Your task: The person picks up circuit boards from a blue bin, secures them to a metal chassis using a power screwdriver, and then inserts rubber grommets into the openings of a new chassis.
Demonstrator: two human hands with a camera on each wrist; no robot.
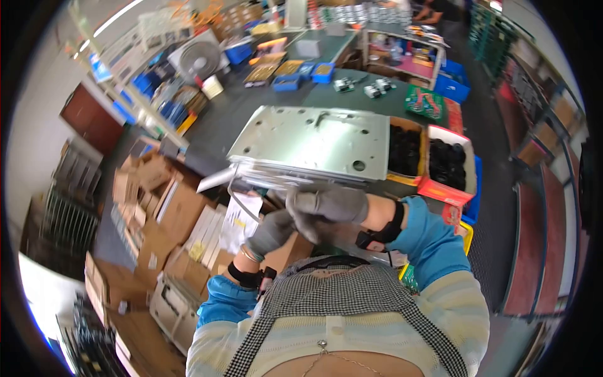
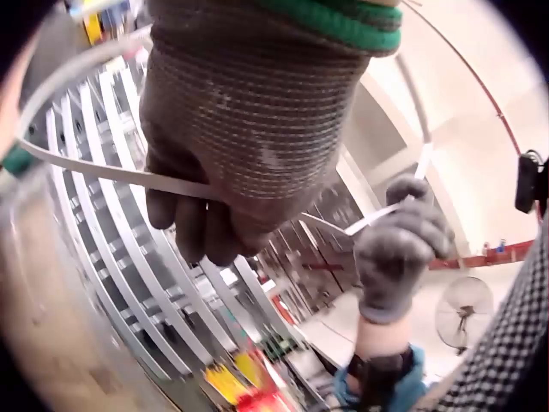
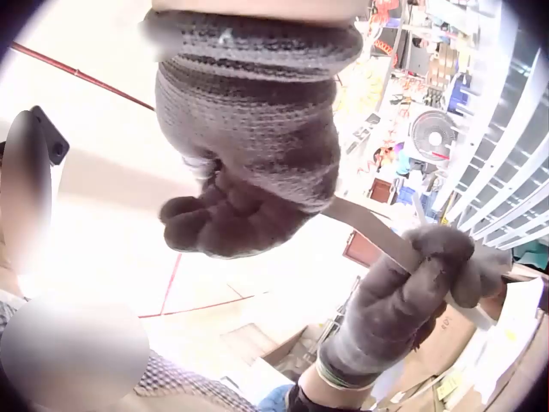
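Note:
Both hands wear grey knit gloves and hold a narrow, pale flexible strip (image 2: 111,172). My left hand (image 1: 271,231) curls its fingers round the strip, which loops out past it in the left wrist view. Just beside it, my right hand (image 1: 328,206) grips the same strip (image 3: 375,230) further along; a short length spans the gap between the hands in the right wrist view. Both hands are in front of my chest, at the near edge of a stack of metal panels (image 1: 301,141). The top panel is flat, with several round holes.
Right of the panels stand a yellow-edged box (image 1: 405,151) and a red-and-white box (image 1: 468,157), both holding black parts. Cardboard boxes (image 1: 179,213) crowd the left side, near a printed sheet (image 1: 240,220). Blue bins (image 1: 323,72) and a fan (image 1: 198,61) are farther back.

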